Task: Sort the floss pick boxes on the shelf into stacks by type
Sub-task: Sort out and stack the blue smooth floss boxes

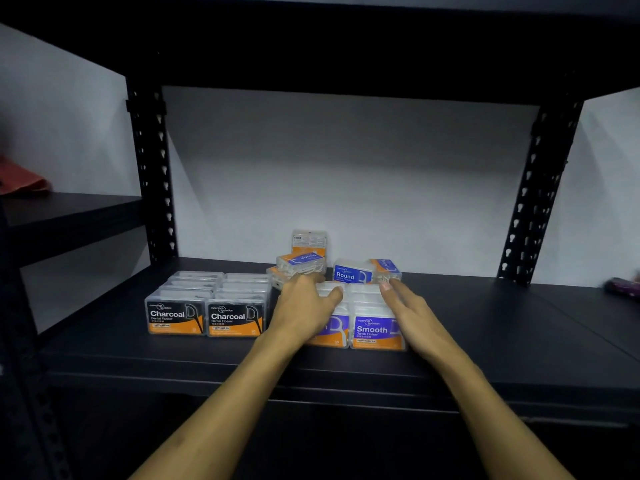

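Charcoal boxes (207,308) already grouped, so both hands reach back for the jumbled Round boxes (351,271) — left hand (304,306) and right hand (407,306) open, gripping nothing yet.

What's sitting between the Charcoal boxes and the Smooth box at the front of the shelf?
In the head view, the left hand lies between the Charcoal boxes and the Smooth box, covering most of another purple-labelled box.

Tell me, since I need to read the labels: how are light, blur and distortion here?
Head view: dim; front labels on the Charcoal boxes and Smooth box read clearly; rear Round boxes softer; edges blurred and shelf posts bowed by the wide lens; left hand hides one label.
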{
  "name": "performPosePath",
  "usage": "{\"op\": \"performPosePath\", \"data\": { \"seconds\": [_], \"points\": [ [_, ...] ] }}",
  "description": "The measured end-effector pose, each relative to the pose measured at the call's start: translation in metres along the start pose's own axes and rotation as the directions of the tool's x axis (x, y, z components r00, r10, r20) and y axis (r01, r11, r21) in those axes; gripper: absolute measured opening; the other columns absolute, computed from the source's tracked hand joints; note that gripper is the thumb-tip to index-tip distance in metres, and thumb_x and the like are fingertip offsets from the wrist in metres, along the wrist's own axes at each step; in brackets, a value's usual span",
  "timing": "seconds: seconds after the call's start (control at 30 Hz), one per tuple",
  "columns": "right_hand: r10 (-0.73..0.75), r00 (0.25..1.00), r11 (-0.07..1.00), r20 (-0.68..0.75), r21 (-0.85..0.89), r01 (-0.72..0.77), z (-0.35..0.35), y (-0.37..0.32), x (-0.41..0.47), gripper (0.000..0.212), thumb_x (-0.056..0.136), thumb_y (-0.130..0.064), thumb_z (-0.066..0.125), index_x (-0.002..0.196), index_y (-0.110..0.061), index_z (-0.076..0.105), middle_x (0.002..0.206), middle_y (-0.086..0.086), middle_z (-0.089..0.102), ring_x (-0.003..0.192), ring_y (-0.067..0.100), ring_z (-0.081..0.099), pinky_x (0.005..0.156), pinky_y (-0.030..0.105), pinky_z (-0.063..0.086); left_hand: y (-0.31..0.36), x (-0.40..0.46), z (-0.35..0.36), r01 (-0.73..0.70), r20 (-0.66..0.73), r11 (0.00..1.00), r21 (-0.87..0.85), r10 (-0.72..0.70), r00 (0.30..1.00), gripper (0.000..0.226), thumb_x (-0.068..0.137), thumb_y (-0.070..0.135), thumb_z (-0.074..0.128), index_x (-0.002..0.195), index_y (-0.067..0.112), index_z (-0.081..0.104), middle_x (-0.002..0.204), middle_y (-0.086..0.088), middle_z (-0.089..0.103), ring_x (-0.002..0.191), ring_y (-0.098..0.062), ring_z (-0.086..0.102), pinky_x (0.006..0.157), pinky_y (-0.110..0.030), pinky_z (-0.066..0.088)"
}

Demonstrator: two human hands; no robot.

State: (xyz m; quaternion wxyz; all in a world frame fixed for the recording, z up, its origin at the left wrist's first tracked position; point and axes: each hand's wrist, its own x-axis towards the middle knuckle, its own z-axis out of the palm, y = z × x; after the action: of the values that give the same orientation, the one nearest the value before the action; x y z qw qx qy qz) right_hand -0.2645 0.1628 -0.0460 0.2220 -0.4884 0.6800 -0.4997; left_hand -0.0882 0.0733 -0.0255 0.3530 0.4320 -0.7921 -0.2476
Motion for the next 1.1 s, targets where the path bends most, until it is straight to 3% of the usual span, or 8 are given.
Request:
{"op": "performPosePath", "data": {
  "seconds": [0.13, 0.47, 0.67, 0.77, 0.93, 1.1],
  "points": [
    [-0.003, 1.0, 1.0, -0.001, 0.0, 0.003, 0.001, 0.0002, 0.0002, 0.064, 0.093, -0.062, 0.042, 0.148, -0.03, 0.038, 0.11, -0.004, 0.071, 0.087, 0.007, 0.074, 0.075, 0.027, 0.06, 0.0011, -0.001, 0.0001, 0.012, -0.018, 1.0, -0.001, -0.012, 1.0, 0.048, 0.093, 0.046, 0.061, 0.131, 0.016, 0.06, 0.125, -0.005, 0.065, 0.101, -0.019, 0.064, 0.083, -0.033, 0.056],
    [0.005, 1.0, 1.0, 0.012, 0.031, -0.005, 0.001, -0.0002, -0.0016, 0.057, 0.094, -0.062, 0.041, 0.143, -0.033, 0.043, 0.108, -0.004, 0.072, 0.089, 0.01, 0.074, 0.085, 0.04, 0.06, 0.0034, -0.0036, -0.0013, 0.026, -0.031, 1.0, -0.018, -0.026, 0.999, 0.049, 0.093, 0.044, 0.063, 0.131, 0.014, 0.059, 0.124, -0.005, 0.064, 0.085, -0.009, 0.054, 0.059, -0.018, 0.044],
    [0.027, 0.998, 0.992, 0.062, 0.118, -0.034, -0.0004, -0.0042, -0.0016, 0.061, 0.089, -0.062, 0.047, 0.141, -0.031, 0.047, 0.107, -0.002, 0.074, 0.09, 0.014, 0.075, 0.088, 0.043, 0.059, 0.0048, -0.0071, 0.0007, 0.036, -0.064, 0.999, 0.012, -0.035, 0.997, 0.046, 0.09, 0.048, 0.062, 0.124, 0.016, 0.063, 0.121, -0.006, 0.067, 0.101, -0.021, 0.065, 0.085, -0.032, 0.055],
    [0.033, 0.995, 0.981, 0.098, 0.185, -0.05, -0.0018, -0.0073, -0.0009, 0.069, 0.08, -0.064, 0.056, 0.139, -0.029, 0.05, 0.106, -0.002, 0.076, 0.092, 0.016, 0.075, 0.089, 0.045, 0.058, 0.0082, -0.009, 0.0005, 0.05, -0.072, 0.996, 0.076, -0.045, 0.996, 0.048, 0.091, 0.048, 0.06, 0.126, 0.016, 0.062, 0.124, -0.008, 0.066, 0.112, -0.026, 0.062, 0.087, -0.034, 0.05],
    [0.04, 0.997, 0.992, 0.073, 0.119, -0.048, 0.0002, -0.0052, -0.0019, 0.082, 0.074, -0.067, 0.056, 0.145, -0.028, 0.042, 0.108, 0.0, 0.074, 0.089, 0.015, 0.075, 0.085, 0.043, 0.06, 0.0086, -0.0097, -0.0007, 0.055, -0.066, 0.997, 0.045, -0.052, 0.996, 0.048, 0.092, 0.046, 0.061, 0.129, 0.015, 0.061, 0.124, -0.008, 0.066, 0.109, -0.024, 0.064, 0.085, -0.033, 0.052],
    [0.043, 0.995, 0.985, 0.088, 0.164, -0.057, -0.0013, -0.006, -0.001, 0.078, 0.074, -0.064, 0.059, 0.141, -0.028, 0.046, 0.107, -0.001, 0.075, 0.09, 0.016, 0.075, 0.087, 0.045, 0.06, 0.0076, -0.009, -0.0009, 0.047, -0.068, 0.996, 0.071, -0.043, 0.997, 0.047, 0.092, 0.047, 0.059, 0.129, 0.017, 0.061, 0.124, -0.008, 0.066, 0.109, -0.024, 0.064, 0.082, -0.031, 0.049]
  ]
}}
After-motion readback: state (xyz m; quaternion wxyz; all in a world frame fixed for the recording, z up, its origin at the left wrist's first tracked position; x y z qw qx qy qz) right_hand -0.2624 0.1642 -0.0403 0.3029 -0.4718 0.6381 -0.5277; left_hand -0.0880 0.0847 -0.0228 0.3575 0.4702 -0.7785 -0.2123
